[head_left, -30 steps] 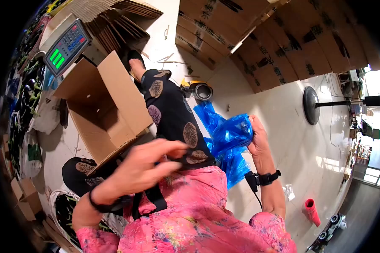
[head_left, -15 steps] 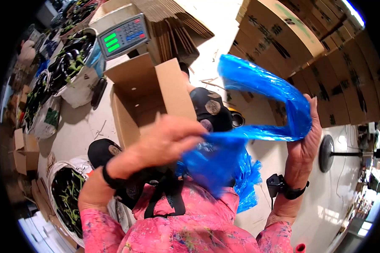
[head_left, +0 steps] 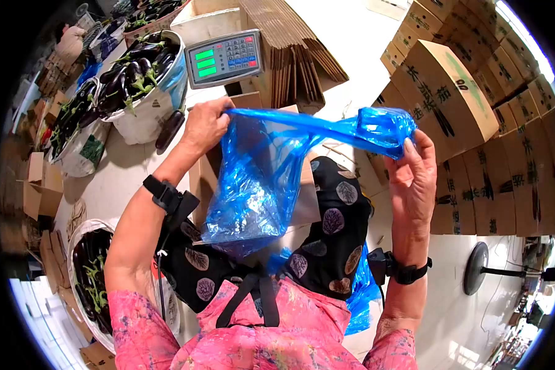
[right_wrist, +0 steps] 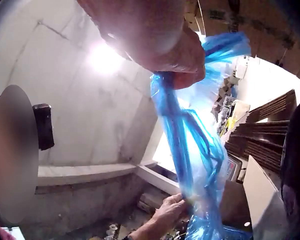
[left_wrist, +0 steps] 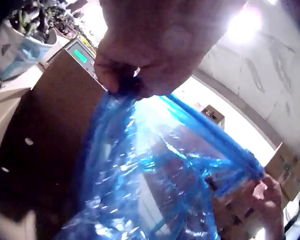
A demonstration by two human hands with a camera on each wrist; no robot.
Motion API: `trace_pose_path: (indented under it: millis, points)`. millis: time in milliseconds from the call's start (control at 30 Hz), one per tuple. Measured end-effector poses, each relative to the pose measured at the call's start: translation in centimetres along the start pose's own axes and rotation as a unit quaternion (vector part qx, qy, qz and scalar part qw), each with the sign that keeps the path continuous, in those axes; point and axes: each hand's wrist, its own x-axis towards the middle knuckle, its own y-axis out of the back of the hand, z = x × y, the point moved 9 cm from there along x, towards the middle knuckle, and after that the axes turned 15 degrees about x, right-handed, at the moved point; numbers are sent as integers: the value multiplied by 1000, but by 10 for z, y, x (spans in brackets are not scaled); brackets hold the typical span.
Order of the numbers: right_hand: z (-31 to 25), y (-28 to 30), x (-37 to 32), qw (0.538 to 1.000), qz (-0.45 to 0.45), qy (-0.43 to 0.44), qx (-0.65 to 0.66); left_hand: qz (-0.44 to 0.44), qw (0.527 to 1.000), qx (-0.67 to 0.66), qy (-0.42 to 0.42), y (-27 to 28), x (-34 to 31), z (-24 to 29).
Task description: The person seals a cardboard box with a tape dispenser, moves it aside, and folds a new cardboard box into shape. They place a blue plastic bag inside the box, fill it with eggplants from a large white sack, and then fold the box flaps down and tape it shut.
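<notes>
Okay, blue plastic bag [head_left: 253,185]: up in the air, stretched between both hands, see-through body hanging on the left side and partly hiding the open carton [head_left: 307,203]. Can't tell if it touches the carton. Left hand [head_left: 205,125] has fingers curled together, clamped on the bag's upper left corner. Right hand [head_left: 414,169] pinches the bunched right end between thumb and fingers. Top edge between them is twisted, rope-like.

Carton is by the patterned trousers [head_left: 333,209], flaps up. More blue plastic [head_left: 365,296] lies just beside the right leg. Beyond the carton: scale panel [head_left: 223,57], green digits lit, next to folded cardboard [head_left: 283,37]. Left of the scale, white sack [head_left: 145,117] full of eggplants, one loose eggplant [head_left: 169,129] near its base. Round basket [head_left: 74,240] with more eggplants near the left arm. Printed cartons [head_left: 444,98] stacked right, fan base [head_left: 475,268] on the floor below them in the head view.
</notes>
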Motion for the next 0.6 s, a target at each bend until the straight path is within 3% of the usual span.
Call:
trace_pose_path:
  millis: [33, 100, 200, 267, 333, 367, 433, 500, 567, 600]
  points:
    - [5, 0, 3, 1000, -4, 2, -13, -9, 1000, 16, -25, -6, 2, 1]
    - [17, 2, 5, 999, -10, 5, -38, -146, 983, 103, -26, -36, -8, -2]
    - [50, -10, 3, 993, -24, -70, -91, -328, 934, -39, -138, -53, -47, 25]
    - [70, -30, 2, 977, -48, -126, -167, -403, 898, -134, -115, -12, -64, 63]
    - [104, -42, 11, 966, -98, -161, -175, -410, 847, -325, -93, 33, -82, 89]
    - [124, -48, 16, 962, -115, -182, -171, -433, 848, -294, -82, 49, -89, 91]
    - [171, -66, 22, 932, -212, -221, -196, -419, 830, -363, -50, 65, -103, 87]
    - [226, -74, 22, 869, -333, -103, -351, -370, 816, -440, 63, 63, -110, 75]
    - [300, -65, -2, 724, -461, -132, -497, -339, 780, -498, 171, 49, -114, 57]
    - [304, -65, -18, 683, -493, -151, -517, -327, 765, -509, 221, 38, -116, 43]
